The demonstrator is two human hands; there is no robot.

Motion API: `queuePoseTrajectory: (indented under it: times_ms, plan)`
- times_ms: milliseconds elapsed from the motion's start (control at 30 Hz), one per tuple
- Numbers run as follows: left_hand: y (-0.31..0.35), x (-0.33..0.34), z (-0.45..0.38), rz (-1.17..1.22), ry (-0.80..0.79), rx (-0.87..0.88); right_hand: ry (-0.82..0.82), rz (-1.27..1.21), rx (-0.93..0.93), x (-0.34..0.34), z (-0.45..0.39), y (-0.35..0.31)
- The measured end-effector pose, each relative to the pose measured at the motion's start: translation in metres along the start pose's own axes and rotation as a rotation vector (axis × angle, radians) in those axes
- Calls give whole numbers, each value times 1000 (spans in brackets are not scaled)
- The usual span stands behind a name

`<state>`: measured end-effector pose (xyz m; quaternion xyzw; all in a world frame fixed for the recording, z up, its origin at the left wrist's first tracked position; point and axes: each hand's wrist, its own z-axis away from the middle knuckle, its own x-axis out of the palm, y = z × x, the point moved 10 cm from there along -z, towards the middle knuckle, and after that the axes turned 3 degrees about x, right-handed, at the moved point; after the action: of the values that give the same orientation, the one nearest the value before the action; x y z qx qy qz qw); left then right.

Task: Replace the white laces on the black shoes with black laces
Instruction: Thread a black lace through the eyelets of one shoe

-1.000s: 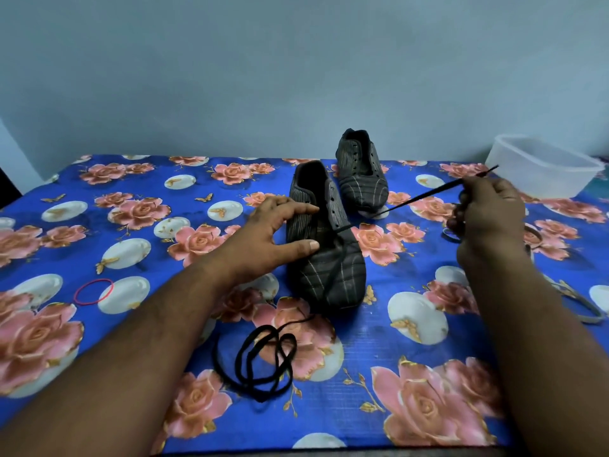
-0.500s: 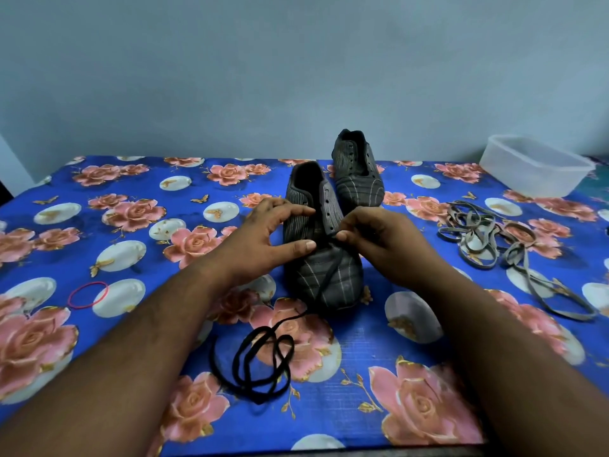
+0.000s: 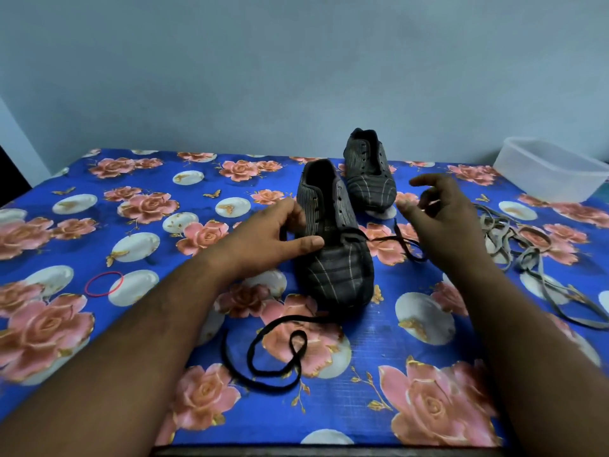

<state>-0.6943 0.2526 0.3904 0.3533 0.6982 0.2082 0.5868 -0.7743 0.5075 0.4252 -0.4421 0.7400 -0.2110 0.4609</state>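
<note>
Two black striped shoes stand on the flowered cloth, the near shoe [image 3: 333, 258] in front of the far shoe [image 3: 369, 173]. My left hand [image 3: 280, 239] grips the near shoe's left side, thumb on the vamp. A black lace [image 3: 273, 357] runs from under the toe into loose loops near the front edge. Its other end [image 3: 405, 245] comes out of a low eyelet and lies curled to the right. My right hand [image 3: 438, 212] hovers just above that end with fingers spread, holding nothing I can make out. The removed white laces [image 3: 507, 239] lie heaped at the right.
A clear plastic tub [image 3: 553, 173] sits at the back right corner. A red rubber band [image 3: 103, 284] lies on the cloth at the left. The blue flowered tablecloth [image 3: 148, 192] ends at the front edge close to me; a plain wall rises behind.
My right hand went from pulling the lace out to the right, back to the shoe's eyelets, then away to the right with fingers spread. The front lace coil has loosened. My left hand stayed on the shoe.
</note>
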Motion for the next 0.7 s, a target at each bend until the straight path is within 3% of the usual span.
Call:
queuePoseTrajectory:
  times_ms: [133,200,267,367,500,633,700]
  plan:
    - [-16,-4,24,-176,-332,-218,-154,-32,-252,31,21,-50]
    - [-13,0,42,-111,-506,-283,-192,10,-376,39,32,-70]
    - [-3,10,52,-62,-601,-314,-226,1,-421,43,39,-79]
    - [5,38,58,-188,-719,-319,-259,-8,-476,46,44,-89]
    - [10,48,53,-300,-690,-283,-328,-39,-534,49,51,-99]
    - [12,22,49,-193,-591,-243,-431,-11,-583,60,60,-106]
    - [27,6,38,-33,-444,-119,-490,69,-606,69,67,-107]
